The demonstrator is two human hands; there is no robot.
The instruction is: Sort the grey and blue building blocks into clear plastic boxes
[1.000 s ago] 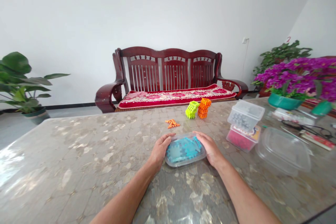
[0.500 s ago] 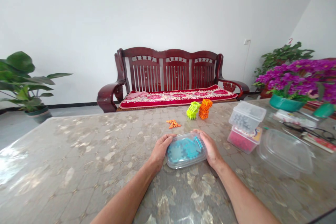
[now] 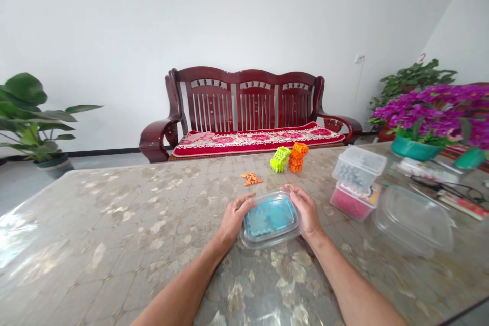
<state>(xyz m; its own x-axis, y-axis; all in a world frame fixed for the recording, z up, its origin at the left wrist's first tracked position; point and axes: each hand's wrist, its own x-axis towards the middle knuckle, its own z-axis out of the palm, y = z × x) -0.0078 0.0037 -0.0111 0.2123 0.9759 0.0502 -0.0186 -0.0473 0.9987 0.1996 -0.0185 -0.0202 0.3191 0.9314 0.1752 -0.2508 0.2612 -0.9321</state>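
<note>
Between my two hands is a clear plastic container (image 3: 270,216) with a rounded rim and many small blue pieces inside. My left hand (image 3: 236,216) grips its left side, the thumb along the rim. On the opposite side my right hand (image 3: 306,211) is wrapped round the edge, fingers at the far corner. Just beyond the container lies a flat orange and dark interlocking piece (image 3: 251,179). Farther back stand a lime-green block figure (image 3: 280,159) and an orange block figure (image 3: 298,157), side by side.
At right, a clear box of grey pieces (image 3: 359,169) rests on a box of red pieces (image 3: 353,201). Beside them lies a clear plastic lid or tray (image 3: 414,220). Glasses (image 3: 446,183) and a pot of purple flowers (image 3: 416,147) are farther right. A wooden bench (image 3: 248,102) stands behind the table.
The container has tilted slightly, and the blue pieces inside look shifted. Both hands keep their hold on its sides.
</note>
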